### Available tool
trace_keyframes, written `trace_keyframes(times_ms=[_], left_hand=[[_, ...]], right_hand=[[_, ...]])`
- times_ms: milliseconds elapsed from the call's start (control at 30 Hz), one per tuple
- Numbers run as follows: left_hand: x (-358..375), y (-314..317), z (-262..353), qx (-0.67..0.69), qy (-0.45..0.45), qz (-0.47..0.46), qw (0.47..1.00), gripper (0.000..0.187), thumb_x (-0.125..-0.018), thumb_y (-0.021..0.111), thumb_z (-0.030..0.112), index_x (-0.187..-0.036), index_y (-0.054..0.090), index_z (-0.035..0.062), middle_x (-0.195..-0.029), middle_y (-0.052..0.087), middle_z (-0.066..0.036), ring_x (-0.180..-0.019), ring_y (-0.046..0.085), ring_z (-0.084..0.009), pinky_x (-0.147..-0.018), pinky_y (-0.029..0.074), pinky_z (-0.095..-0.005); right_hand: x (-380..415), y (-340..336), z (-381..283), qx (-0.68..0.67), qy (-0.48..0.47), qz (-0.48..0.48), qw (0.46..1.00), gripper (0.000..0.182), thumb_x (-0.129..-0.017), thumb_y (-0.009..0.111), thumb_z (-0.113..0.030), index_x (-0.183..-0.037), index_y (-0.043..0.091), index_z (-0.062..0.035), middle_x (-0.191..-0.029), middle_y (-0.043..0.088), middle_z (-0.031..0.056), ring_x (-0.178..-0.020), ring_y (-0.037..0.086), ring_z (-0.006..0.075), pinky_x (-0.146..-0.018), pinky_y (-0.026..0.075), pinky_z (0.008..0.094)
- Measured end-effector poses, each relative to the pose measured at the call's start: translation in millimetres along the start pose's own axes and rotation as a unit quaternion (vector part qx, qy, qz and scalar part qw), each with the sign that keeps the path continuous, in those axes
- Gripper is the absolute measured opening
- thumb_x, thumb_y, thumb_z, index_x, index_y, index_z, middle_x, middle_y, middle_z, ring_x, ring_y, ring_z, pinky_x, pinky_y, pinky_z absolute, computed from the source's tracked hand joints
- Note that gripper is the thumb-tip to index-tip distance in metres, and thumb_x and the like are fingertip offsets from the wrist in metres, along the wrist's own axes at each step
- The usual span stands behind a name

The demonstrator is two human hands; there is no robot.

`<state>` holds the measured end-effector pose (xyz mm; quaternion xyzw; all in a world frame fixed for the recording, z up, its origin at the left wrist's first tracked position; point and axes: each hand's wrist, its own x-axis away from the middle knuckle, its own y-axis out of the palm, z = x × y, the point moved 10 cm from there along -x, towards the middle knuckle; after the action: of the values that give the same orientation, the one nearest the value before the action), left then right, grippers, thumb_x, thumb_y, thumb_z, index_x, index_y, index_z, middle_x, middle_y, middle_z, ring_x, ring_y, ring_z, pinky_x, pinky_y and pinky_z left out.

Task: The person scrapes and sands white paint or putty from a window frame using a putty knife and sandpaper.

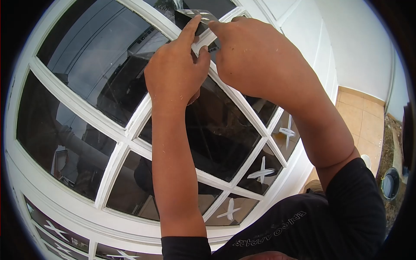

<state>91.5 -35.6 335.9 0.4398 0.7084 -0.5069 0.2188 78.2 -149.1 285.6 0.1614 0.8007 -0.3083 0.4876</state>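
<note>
Both hands are raised to the upper part of a white window frame (125, 134) with dark glass panes. My left hand (175, 69) rests near a muntin, its index finger stretched up onto a flat, dark-edged piece (190, 18) and its thumb apart. My right hand (242, 52) is at the right side of that piece, with its index finger touching or close to the edge and the other fingers curled under, mostly hidden. Whether the right hand holds anything is hidden by the back of the hand.
White tape-like X marks (262, 170) show on several small panes. A white wall (355, 47) and tan floor tiles (352, 113) lie to the right. A dark bucket (390, 184) stands at the far right.
</note>
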Motion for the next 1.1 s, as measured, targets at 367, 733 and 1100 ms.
trace_keyframes(times_ms=[367, 733, 1100], left_hand=[[-1, 3, -1, -0.021, -0.017, -0.026, 0.999, 0.059, -0.090, 0.069, 0.027, -0.148, 0.056, 0.0339, -0.092, 0.076, -0.001, -0.089, 0.074, -0.0253, -0.082, 0.060, -0.0409], [-1, 3, -3, -0.009, -0.003, 0.002, 1.000, 0.062, -0.089, 0.070, 0.028, -0.149, 0.055, 0.0344, -0.092, 0.077, -0.001, -0.087, 0.074, -0.0248, -0.081, 0.060, -0.0414], [-1, 2, -3, -0.008, -0.004, -0.006, 1.000, 0.063, -0.090, 0.069, 0.026, -0.150, 0.053, 0.0346, -0.102, 0.078, 0.001, -0.090, 0.075, -0.0248, -0.084, 0.060, -0.0409]], right_hand=[[0, 3, 2, 0.017, 0.032, -0.028, 0.999, 0.050, -0.083, 0.059, -0.010, -0.130, 0.067, 0.0042, -0.100, 0.072, 0.0274, -0.094, 0.072, 0.0385, -0.089, 0.058, 0.0434], [-13, -1, 4, 0.006, 0.018, -0.023, 1.000, 0.049, -0.084, 0.061, -0.011, -0.130, 0.067, 0.0046, -0.104, 0.073, 0.0274, -0.098, 0.072, 0.0393, -0.093, 0.057, 0.0423], [-14, 0, 4, 0.048, -0.001, 0.013, 0.999, 0.047, -0.084, 0.060, -0.011, -0.128, 0.069, 0.0045, -0.103, 0.073, 0.0273, -0.095, 0.073, 0.0391, -0.092, 0.058, 0.0433]])
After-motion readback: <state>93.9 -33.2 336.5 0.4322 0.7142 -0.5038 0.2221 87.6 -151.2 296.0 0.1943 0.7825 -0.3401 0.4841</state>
